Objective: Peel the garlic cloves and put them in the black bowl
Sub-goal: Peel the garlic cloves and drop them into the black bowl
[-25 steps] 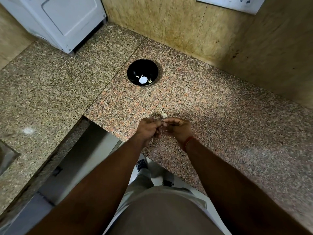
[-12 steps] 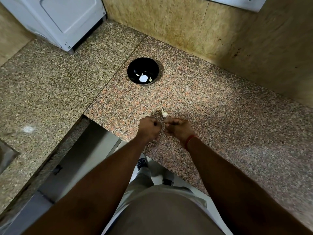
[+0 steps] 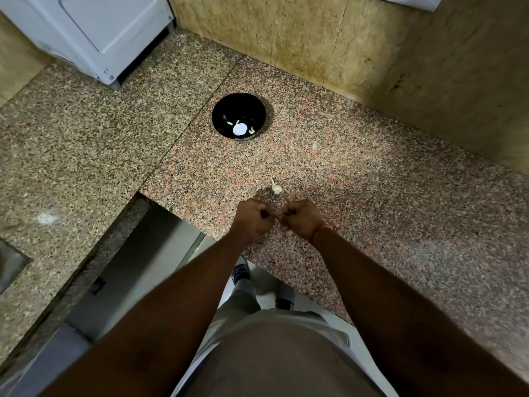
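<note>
Speckled brown granite table (image 3: 372, 196), L-shaped, tan stone wall behind. Far left: white appliance (image 3: 94, 32), cut off by frame. Round glossy black bowl (image 3: 239, 115) holds pale peeled cloves. Small whitish garlic piece with stem (image 3: 276, 188) lies near the hands. Left hand (image 3: 252, 217) and right hand (image 3: 302, 217): grips clenched, knuckles almost touching; what they pinch is hidden.

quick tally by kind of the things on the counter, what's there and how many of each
black bowl: 1
garlic piece with stem lying loose on the granite counter, beyond the hands: 1
white appliance at the back left: 1
pale garlic pieces inside the bowl: at least 3, too small to count exactly
Total: 6 or more
</note>
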